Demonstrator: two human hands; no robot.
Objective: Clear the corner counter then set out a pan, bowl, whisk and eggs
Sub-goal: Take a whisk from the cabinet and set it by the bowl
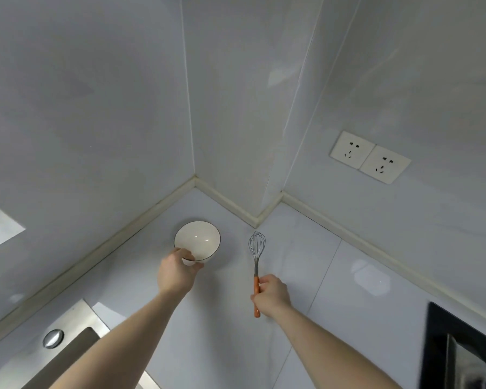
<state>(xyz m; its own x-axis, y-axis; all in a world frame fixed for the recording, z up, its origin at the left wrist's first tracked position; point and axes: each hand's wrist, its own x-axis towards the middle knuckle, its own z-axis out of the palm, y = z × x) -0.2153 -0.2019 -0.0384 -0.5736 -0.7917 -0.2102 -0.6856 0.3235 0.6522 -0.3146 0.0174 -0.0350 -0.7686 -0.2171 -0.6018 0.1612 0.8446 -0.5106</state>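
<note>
A pale grey worktop (306,276) runs into a corner where light, glossy wall panels meet, with a cream sealing strip (124,234) along the joint.

A white bowl (198,240) with a thin dark rim stands upright on the worktop, near the far corner and left of centre. The left hand (176,273) holds it by its near edge: the thumb lies over the rim and the fingers (198,265) curl under the outer wall, so the rim is pinched between them.

To the right of the bowl, well apart from it, is a wire whisk (256,248) with an orange handle. Its wire head points toward the far corner and the handle runs back toward the person. The right hand (272,297) grips the handle, fingers curled round it, with the handle's near end showing below the hand. Whether the wire head touches the worktop cannot be told.

On the right wall sit two white power sockets (370,157), side by side. At the near left is the corner of a stainless steel sink (79,321) with a round metal fitting (53,338) on its ledge. At the near right, the black edge of a hob (446,346) comes into view.
</note>
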